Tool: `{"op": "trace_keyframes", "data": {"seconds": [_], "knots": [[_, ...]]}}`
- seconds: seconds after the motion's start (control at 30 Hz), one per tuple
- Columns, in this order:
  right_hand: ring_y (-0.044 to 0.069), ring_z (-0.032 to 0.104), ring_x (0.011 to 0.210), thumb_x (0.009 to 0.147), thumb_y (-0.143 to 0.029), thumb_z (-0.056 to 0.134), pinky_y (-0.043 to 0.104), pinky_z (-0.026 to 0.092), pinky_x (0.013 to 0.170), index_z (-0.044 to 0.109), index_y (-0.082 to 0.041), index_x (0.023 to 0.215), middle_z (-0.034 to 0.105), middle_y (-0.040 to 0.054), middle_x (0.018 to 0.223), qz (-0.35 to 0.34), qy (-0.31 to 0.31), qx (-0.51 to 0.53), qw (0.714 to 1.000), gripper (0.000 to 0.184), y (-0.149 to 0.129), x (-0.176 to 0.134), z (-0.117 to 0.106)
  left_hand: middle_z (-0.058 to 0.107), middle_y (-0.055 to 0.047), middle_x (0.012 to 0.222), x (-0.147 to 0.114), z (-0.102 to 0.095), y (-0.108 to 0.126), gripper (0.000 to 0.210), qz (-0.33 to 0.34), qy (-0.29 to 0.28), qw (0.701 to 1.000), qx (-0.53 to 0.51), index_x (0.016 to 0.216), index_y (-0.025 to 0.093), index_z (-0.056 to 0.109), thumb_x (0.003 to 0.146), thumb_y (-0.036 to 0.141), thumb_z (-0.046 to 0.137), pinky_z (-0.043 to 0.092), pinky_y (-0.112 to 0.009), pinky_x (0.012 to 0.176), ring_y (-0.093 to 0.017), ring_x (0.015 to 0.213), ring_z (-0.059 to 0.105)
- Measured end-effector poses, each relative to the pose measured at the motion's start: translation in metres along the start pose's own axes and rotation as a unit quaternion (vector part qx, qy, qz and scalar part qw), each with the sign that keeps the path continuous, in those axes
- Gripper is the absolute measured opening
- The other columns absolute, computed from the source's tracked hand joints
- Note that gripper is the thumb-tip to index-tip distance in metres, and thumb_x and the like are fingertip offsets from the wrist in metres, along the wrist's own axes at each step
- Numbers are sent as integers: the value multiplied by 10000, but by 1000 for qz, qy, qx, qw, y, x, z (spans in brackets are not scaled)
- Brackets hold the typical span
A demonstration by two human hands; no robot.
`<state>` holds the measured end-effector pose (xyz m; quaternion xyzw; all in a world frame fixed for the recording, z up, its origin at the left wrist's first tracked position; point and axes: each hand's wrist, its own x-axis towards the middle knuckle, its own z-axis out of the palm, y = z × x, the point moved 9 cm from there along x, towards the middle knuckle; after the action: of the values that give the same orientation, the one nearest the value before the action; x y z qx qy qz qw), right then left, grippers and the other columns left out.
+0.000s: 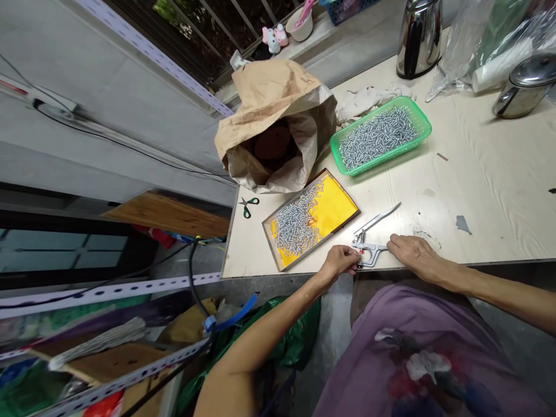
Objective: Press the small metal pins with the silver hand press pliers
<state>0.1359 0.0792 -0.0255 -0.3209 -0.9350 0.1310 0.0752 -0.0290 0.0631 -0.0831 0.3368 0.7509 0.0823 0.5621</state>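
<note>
A small silvery lever tool (370,250) with a looped metal frame, a spring and a long raised lever arm (377,219) stands at the table's front edge. My left hand (339,260) is closed in a pinch at the tool's left end, next to a small red bit; what its fingertips hold is too small to make out. With curled fingers my right hand (410,252) grips the right end of the tool's frame. Just left of the tool lies a shallow tray (343,198) with a yellow bottom, part covered by many small silvery metal pins.
A green plastic basket (384,155) full of similar metal pieces stands behind the tray. An open brown paper bag (273,98) sits at the back left. Green-handled scissors (248,206) lie near the left edge. A steel kettle (419,40) and a steel pot (530,84) stand at the back.
</note>
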Motion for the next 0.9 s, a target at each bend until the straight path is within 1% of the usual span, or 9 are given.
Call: {"op": "trace_keyframes", "data": {"seconds": [0.13, 0.3, 0.5, 0.57, 0.63, 0.7, 0.77, 0.83, 0.9], "knots": [[201, 500, 659, 793, 30, 386, 317, 328, 583, 566, -155, 848, 586, 89, 821, -14, 20, -21, 999, 264, -3, -1, 1, 520, 63, 414, 4, 1, 4, 162, -15, -24, 999, 32, 643, 106, 601, 772, 117, 698, 474, -168, 456, -53, 379, 503], [199, 500, 653, 751, 61, 393, 320, 332, 591, 569, -153, 854, 581, 83, 805, -17, 27, -38, 999, 295, -4, -1, 2, 508, 63, 385, 9, 3, 8, 183, -29, -58, 992, 106, 604, 115, 598, 763, 130, 687, 465, -156, 445, -58, 369, 513], [183, 508, 683, 779, 42, 409, 308, 343, 611, 564, -166, 881, 587, 67, 833, -19, 2, -4, 1000, 279, -3, 0, 4, 532, 58, 401, 7, 6, 4, 137, -39, -66, 990, 119, 614, 124, 617, 741, 111, 668, 478, -170, 463, -72, 387, 533], [183, 522, 711, 850, -32, 428, 304, 370, 625, 568, -172, 892, 602, 73, 871, -10, -7, 14, 1000, 202, 3, 0, 3, 530, 57, 401, 6, 6, 4, 152, -34, -59, 991, 115, 598, 128, 609, 736, 111, 668, 480, -184, 469, -77, 390, 526], [214, 559, 838, 899, -202, 516, 329, 423, 699, 582, -168, 959, 621, 118, 1009, 1, 3, 27, 1000, 95, 13, 1, -3, 523, 60, 400, 4, 6, 3, 173, -32, -50, 992, 113, 580, 131, 595, 736, 115, 668, 476, -186, 468, -77, 393, 518], [295, 539, 1074, 848, -391, 637, 412, 445, 831, 570, -164, 1119, 566, 183, 1245, 16, 23, 21, 999, 360, 28, 4, -9, 511, 64, 395, 3, 5, 3, 195, -33, -43, 992, 111, 569, 135, 581, 745, 122, 663, 467, -180, 461, -73, 390, 509], [366, 424, 1269, 752, -515, 716, 496, 410, 938, 498, -171, 1286, 446, 216, 1419, 19, 28, 8, 999, 672, 42, 9, -10, 497, 69, 386, 2, 5, 3, 214, -33, -37, 993, 112, 562, 137, 567, 756, 123, 654, 458, -175, 451, -68, 379, 496], [389, 356, 1335, 679, -589, 746, 520, 384, 977, 450, -170, 1354, 416, 226, 1452, 8, 10, 4, 1000, 847, 51, 15, -6, 486, 73, 378, 0, 6, 4, 226, -32, -33, 993, 111, 559, 137, 559, 768, 118, 643, 448, -171, 438, -63, 363, 480], [394, 375, 1318, 629, -620, 763, 513, 385, 976, 461, -156, 1345, 465, 229, 1408, -4, -7, -1, 1000, 905, 55, 20, -1, 479, 77, 372, -3, 6, 5, 229, -30, -32, 993, 106, 564, 134, 556, 779, 111, 631, 438, -168, 424, -59, 349, 462]]}}
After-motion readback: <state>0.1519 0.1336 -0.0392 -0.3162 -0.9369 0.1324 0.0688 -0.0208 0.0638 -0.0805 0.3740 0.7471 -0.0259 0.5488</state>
